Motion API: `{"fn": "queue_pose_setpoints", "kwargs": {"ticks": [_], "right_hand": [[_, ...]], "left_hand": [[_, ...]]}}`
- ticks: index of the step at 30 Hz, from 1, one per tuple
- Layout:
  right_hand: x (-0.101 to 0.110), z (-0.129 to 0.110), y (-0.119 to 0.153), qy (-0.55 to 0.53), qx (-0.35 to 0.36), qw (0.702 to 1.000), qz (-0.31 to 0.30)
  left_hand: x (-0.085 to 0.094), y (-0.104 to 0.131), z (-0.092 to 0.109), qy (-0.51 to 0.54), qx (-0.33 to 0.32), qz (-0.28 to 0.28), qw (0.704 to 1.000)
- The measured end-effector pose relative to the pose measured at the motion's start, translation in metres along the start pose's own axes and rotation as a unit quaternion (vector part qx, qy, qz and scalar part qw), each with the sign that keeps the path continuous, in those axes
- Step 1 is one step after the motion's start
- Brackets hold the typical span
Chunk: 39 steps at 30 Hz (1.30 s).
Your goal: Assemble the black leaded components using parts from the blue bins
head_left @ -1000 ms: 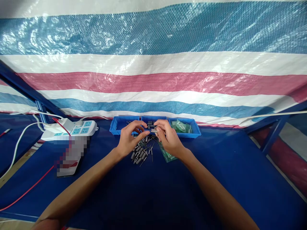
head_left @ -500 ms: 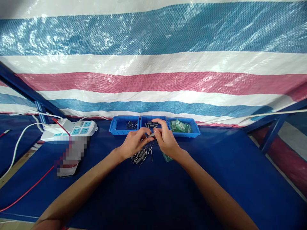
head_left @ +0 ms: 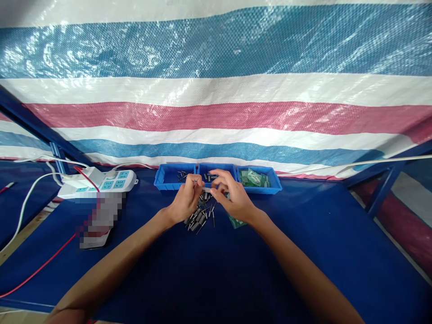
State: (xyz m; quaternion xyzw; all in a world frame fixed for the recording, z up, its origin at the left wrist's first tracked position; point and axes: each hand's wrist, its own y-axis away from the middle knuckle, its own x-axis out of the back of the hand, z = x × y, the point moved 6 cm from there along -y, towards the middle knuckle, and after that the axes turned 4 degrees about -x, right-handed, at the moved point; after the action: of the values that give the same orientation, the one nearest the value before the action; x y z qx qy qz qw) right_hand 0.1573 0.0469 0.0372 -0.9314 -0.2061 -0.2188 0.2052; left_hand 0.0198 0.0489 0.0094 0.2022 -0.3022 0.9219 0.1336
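Both hands pinch one small grey part betw. fingertips — left hand and right hand over loose parts pile, blue trays just behind.

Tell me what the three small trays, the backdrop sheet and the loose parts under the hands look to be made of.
The trays look like moulded blue plastic: even colour, thin rims. The backdrop sheet looks like woven plastic tarpaulin: fine weave grain, glossy wrinkles, printed stripes. The loose parts appear to be grey cylinders with thin metal-looking leads; too small to be sure. Left hand and right hand pinch one.
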Motion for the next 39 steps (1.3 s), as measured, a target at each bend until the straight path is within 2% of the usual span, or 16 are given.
{"fn": "queue_pose_setpoints", "kwargs": {"ticks": [6, 14, 20, 25, 30, 34, 39], "right_hand": [[-0.004, 0.003, 0.0, 0.016, -0.01, 1.0, 0.005], [-0.003, 0.001, 0.001, 0.004, 0.024, 0.999, 0.028], [-0.007, 0.003, 0.002, -0.011, 0.005, 1.0, 0.003], [-0.003, 0.01, 0.002, -0.033, -0.015, 0.999, 0.03], [0.002, 0.015, 0.003, -0.053, -0.034, 0.996, 0.065], [0.0, 0.018, 0.003, -0.059, -0.054, 0.995, 0.061], [-0.001, 0.02, 0.003, -0.087, -0.071, 0.992, 0.065]], "left_hand": [[0.0, 0.002, -0.007, 0.013, 0.023, 0.012, 1.0], [-0.005, 0.004, -0.013, 0.05, 0.059, 0.025, 0.997], [-0.005, 0.003, -0.009, 0.077, 0.076, 0.028, 0.994], [0.003, -0.001, 0.003, 0.053, 0.026, 0.042, 0.997], [0.0, -0.006, 0.014, 0.029, -0.035, 0.005, 0.999], [-0.003, -0.006, 0.015, -0.013, -0.045, -0.022, 0.999], [0.0, -0.009, 0.017, -0.102, -0.038, -0.014, 0.994]]}}
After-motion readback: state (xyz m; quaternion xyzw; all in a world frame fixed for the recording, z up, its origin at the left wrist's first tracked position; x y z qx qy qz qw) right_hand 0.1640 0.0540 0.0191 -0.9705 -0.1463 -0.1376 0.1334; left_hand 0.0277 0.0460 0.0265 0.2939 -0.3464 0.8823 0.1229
